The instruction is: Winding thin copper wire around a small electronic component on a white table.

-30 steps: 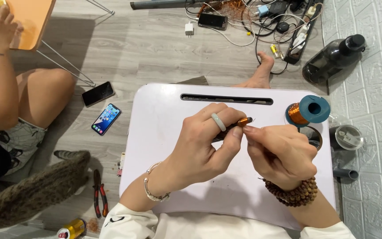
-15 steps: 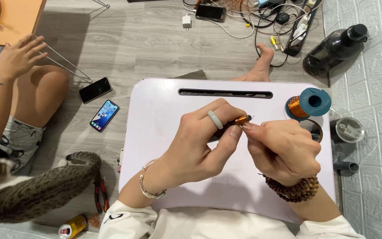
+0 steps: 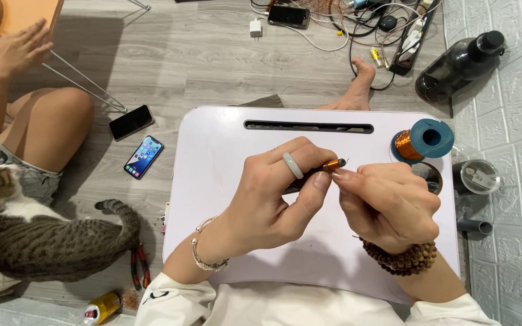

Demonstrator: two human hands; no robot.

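Over a white lap table (image 3: pixel 212 151), both my hands meet around a thin dark rod with a small coil of copper wire (image 3: pixel 333 165) wound near its tip. My left hand (image 3: pixel 279 196), wearing a pale ring, grips the rod between thumb and fingers. Fingertips of my right hand (image 3: pixel 388 202), which has a wooden bead bracelet on the wrist, pinch at the coil from the right. A blue spool of copper wire (image 3: pixel 423 140) stands at the table's far right corner.
A tabby cat (image 3: pixel 43 235) lies on the floor at left beside another seated person (image 3: pixel 7 121). Two phones (image 3: pixel 137 142), red-handled pliers (image 3: pixel 137 265) and a can (image 3: pixel 101 308) lie on the floor. Cables, a power strip (image 3: pixel 412 36) and a dark bottle (image 3: pixel 457 63) are at the back.
My hands have barely shifted on the rod. The other person's raised hand has moved, and the cat has come further into view at left.
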